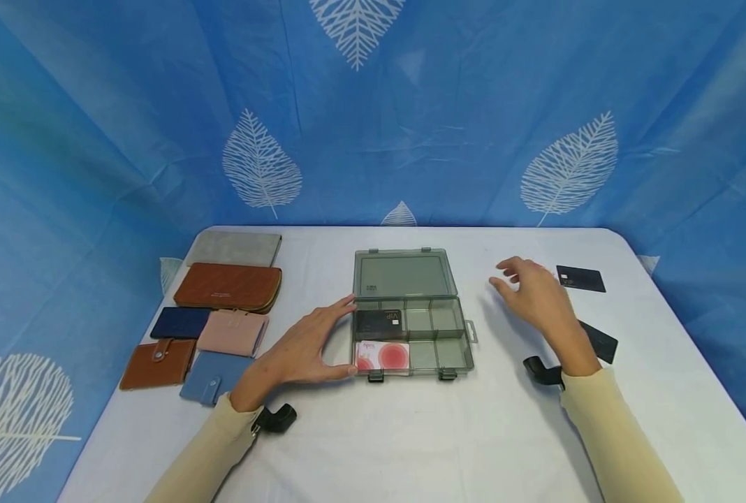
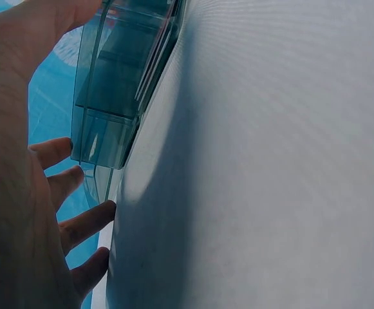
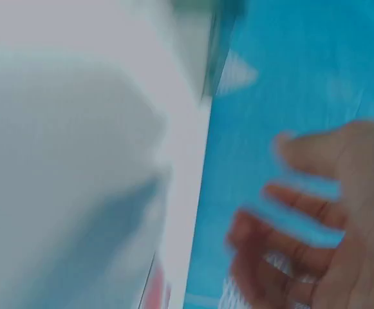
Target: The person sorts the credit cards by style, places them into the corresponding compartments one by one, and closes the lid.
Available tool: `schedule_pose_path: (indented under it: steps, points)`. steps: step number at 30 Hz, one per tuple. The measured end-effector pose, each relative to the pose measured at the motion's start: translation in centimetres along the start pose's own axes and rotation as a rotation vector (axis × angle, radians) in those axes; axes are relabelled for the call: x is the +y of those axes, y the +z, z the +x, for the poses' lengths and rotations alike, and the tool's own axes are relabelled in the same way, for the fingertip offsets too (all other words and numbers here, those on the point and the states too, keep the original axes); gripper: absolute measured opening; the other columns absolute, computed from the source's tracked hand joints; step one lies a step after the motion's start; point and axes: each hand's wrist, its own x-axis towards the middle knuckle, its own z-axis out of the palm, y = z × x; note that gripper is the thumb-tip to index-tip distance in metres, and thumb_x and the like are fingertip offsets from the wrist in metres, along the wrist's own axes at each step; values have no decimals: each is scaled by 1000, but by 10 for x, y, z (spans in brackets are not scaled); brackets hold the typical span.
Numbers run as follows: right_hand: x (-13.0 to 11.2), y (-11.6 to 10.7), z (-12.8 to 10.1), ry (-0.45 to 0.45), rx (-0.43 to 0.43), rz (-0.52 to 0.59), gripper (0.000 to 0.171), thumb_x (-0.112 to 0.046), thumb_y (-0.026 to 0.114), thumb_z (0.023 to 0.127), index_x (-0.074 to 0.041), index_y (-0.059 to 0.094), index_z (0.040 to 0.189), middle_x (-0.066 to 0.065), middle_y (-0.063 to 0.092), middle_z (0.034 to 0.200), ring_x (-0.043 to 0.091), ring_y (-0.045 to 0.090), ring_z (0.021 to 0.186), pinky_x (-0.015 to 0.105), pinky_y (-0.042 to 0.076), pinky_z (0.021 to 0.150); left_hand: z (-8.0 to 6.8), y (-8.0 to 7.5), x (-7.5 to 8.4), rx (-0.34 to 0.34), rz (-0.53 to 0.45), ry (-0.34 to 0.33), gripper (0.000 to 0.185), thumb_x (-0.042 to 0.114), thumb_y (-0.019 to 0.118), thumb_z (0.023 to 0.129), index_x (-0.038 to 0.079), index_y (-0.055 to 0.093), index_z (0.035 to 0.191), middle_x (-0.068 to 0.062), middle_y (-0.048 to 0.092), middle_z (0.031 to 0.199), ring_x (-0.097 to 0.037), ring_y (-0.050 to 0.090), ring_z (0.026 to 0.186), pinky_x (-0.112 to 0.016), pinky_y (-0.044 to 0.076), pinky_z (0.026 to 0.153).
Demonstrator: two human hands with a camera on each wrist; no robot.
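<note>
A translucent grey-green divided box [image 1: 455, 354] lies on the table with its lid [image 1: 404, 274] folded back. In its left compartments are a black VIP card [image 1: 378, 324] and a pink-and-white card [image 1: 382, 355]. My left hand [image 1: 304, 347] rests at the box's left side, thumb at the front corner and fingers spread toward the hinge. The right hand [image 1: 536, 290] is above the table to the right of the box, holding nothing, its fingers loosely bent; it is blurred in the right wrist view. Beyond it lies a black card [image 1: 580, 278], and another black card [image 1: 599, 341] is partly behind the wrist.
At the left lie several wallets: a grey one [image 1: 235, 249], a brown zipped one [image 1: 225, 286], a navy one [image 1: 179, 323], a pink one [image 1: 231, 332], a brown snap one [image 1: 158, 364] and a blue one [image 1: 212, 376]. A blue leaf-patterned curtain [image 1: 411, 140] hangs behind the table.
</note>
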Motion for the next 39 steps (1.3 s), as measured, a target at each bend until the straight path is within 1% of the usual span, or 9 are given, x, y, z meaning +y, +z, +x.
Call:
schedule_pose_path:
  steps: [5,8,11,13,20,24,28,33,39]
  points:
    - [33,-8,2,299,-87,-120,67,-46,64,106,8,53,144,31,67,117,48,64,101,62,52,77,1,-1,1,-2,-1,12,106,65,79,86,15,35,169,-4,26,179,-33,41,156,-66,40,118]
    - [41,-8,4,387,-165,-160,80,-53,61,104,12,43,147,39,58,124,53,59,107,64,52,82,2,-3,2,5,-6,13,106,62,80,85,14,36,169,-5,27,178,-34,41,155,-67,40,118]
    - [45,-4,5,387,-190,-155,86,-54,63,102,13,39,150,43,50,133,57,54,117,71,52,92,1,-3,2,4,1,12,106,62,81,85,14,36,169,-5,27,178,-34,41,155,-66,40,118]
    - [46,-1,6,354,-168,-129,83,-52,65,102,12,42,150,43,50,135,58,52,121,73,51,95,1,-3,1,5,7,13,105,63,80,86,14,36,168,-5,27,178,-33,42,155,-66,41,117]
    - [55,9,3,264,-74,-75,58,-26,77,99,7,58,142,38,54,139,57,53,122,72,51,97,-1,-1,1,3,12,7,105,63,80,86,14,36,168,-4,27,178,-33,42,155,-66,40,118]
    - [59,8,2,260,-61,-42,55,-19,77,98,7,58,142,39,54,136,55,52,120,72,50,99,-1,-1,1,0,6,-7,106,62,81,85,14,36,168,-4,27,178,-33,41,155,-66,39,118]
    - [65,4,3,299,-73,-34,63,-26,78,98,9,53,145,38,53,131,55,51,120,73,50,97,-1,-1,1,-1,5,-11,106,63,80,85,16,36,169,-3,27,178,-32,42,155,-66,40,117]
    - [68,4,6,344,-94,-59,76,-40,78,97,10,50,147,40,49,137,58,48,125,75,49,96,-1,-2,1,0,4,-5,107,64,80,85,16,35,169,-3,26,178,-32,42,154,-66,40,117]
    - [66,5,11,314,-95,-12,69,-30,77,98,7,51,150,41,47,149,60,44,134,78,44,105,0,-3,1,12,6,10,107,64,80,85,14,35,169,-6,27,178,-34,44,153,-67,42,115]
